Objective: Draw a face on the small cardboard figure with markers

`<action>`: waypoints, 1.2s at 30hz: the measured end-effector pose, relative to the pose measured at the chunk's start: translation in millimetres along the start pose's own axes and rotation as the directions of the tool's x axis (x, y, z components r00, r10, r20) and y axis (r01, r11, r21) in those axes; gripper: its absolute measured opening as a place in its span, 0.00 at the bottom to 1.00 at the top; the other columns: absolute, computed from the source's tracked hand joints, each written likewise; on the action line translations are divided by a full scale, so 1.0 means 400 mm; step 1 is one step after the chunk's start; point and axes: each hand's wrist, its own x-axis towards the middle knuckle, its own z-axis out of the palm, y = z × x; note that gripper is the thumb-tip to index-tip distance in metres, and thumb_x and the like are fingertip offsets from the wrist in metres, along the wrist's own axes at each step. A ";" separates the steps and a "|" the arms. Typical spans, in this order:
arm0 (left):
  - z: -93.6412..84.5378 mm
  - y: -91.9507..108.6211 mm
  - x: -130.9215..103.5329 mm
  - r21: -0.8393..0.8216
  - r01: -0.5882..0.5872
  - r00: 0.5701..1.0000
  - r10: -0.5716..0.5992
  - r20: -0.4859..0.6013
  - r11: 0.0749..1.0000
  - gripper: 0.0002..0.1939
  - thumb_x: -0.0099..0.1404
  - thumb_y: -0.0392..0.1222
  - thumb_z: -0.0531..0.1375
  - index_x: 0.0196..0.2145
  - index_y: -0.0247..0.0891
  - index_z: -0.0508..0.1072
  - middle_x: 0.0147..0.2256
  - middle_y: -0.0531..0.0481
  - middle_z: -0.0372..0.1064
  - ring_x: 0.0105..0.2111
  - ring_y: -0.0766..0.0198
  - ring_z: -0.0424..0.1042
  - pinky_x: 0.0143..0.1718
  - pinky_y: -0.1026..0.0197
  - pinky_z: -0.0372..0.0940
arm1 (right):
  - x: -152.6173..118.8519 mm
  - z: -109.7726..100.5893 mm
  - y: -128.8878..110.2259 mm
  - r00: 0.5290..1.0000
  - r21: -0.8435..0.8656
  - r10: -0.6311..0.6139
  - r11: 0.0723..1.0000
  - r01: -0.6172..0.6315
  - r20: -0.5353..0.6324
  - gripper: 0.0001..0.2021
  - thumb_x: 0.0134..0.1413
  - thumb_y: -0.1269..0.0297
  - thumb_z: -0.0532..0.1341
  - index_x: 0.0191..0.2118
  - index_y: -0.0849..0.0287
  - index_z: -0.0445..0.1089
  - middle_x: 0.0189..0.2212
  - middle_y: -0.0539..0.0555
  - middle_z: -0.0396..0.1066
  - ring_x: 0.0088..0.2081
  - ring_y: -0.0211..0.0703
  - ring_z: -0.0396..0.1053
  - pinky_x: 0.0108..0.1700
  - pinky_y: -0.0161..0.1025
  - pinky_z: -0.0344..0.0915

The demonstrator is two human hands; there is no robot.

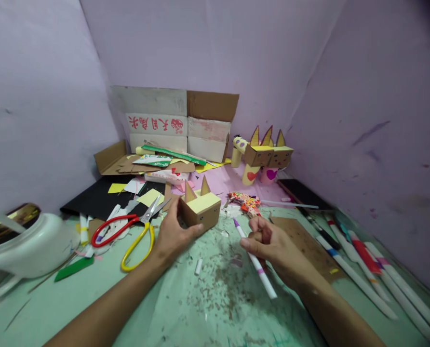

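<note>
My left hand (pixel 179 229) is wrapped round the near left side of a small cardboard box (pixel 204 209), steadying it on the table. The box has a pale yellow top with two pointed cardboard ears, and small dark eye dots on its front. Between the fingers of my right hand (pixel 267 238) is a purple marker (pixel 256 265), uncapped, its purple tip pointing up and away toward the box but apart from it. A white marker cap (pixel 198 266) lies on the table between my hands. Scissors (pixel 142 226) with red and yellow handles lie open beside my left hand.
Finished-looking box animals (pixel 269 156) with ears stand at the back right. Several markers (pixel 359 270) lie at the right beside a brown cardboard sheet (pixel 302 241). A white watering can (pixel 37 246) stands at left. An opened carton (pixel 157 127) and paper scraps fill the back.
</note>
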 end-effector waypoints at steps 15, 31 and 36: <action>0.034 0.034 -0.080 -0.343 0.316 0.920 -0.198 0.337 0.884 0.35 0.53 0.51 0.66 0.56 0.37 0.64 0.41 0.47 0.74 0.44 0.55 0.71 0.44 0.60 0.66 | -0.031 -0.001 0.003 0.858 0.118 -0.474 0.857 0.501 -0.200 0.06 0.57 0.58 0.64 0.35 0.51 0.76 0.21 0.50 0.75 0.23 0.38 0.71 0.27 0.32 0.67; 0.042 0.027 -0.093 -0.291 0.231 0.963 -0.177 0.201 0.928 0.39 0.55 0.53 0.65 0.58 0.33 0.58 0.43 0.43 0.73 0.46 0.51 0.70 0.45 0.57 0.66 | -0.042 0.032 0.027 0.738 -0.280 -0.567 0.823 0.494 -0.365 0.04 0.52 0.67 0.65 0.31 0.55 0.69 0.20 0.46 0.70 0.20 0.35 0.67 0.21 0.28 0.62; 0.039 0.027 -0.089 -0.260 0.235 0.959 -0.179 0.221 0.937 0.39 0.55 0.53 0.65 0.59 0.33 0.58 0.44 0.42 0.73 0.48 0.50 0.70 0.45 0.57 0.66 | -0.046 0.052 -0.002 0.767 -0.359 -0.532 0.837 0.413 -0.360 0.03 0.47 0.66 0.64 0.28 0.57 0.69 0.17 0.49 0.69 0.18 0.37 0.65 0.18 0.30 0.60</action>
